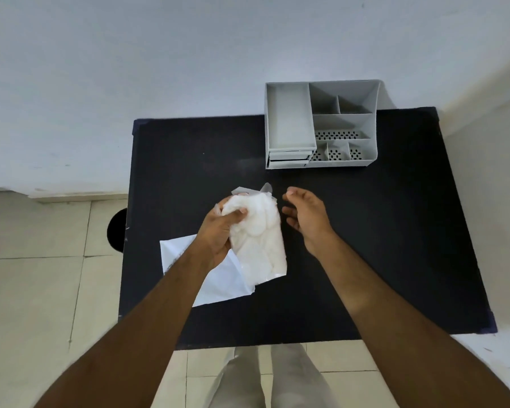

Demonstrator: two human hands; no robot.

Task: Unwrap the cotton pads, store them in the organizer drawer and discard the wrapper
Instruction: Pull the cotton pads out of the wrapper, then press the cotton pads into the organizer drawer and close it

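Black desk (pixel 365 231): dark top, set against a pale wall, its near edge toward the person.
Cotton pads (pixel 259 231): white rounds packed in a clear wrapper (pixel 267 188), held above the middle of the desk — the pack hangs lengthwise toward the near edge, its bottom corner over the white sheet.
Left hand (pixel 218 234): closed around the upper left side of the pack, thumb pressed into the front of the pads, fingers wrapped behind.
Right hand (pixel 305 216): empty, fingers loosely curled and spread, palm turned toward the pack; it sits just beside the pack's right side, not touching it.
Wrapper top: loose, crumpled plastic stands up above the left hand, between the two hands and nearer the left.
White sheet (pixel 215 278): lies flat on the desk near the left edge, partly under the left forearm and the pack.
Organizer (pixel 321 125): grey, at the far edge toward the right corner — well apart from both hands; open compartments on top, small drawers (pixel 289 159) on its front left, whether fully closed is hard to tell.
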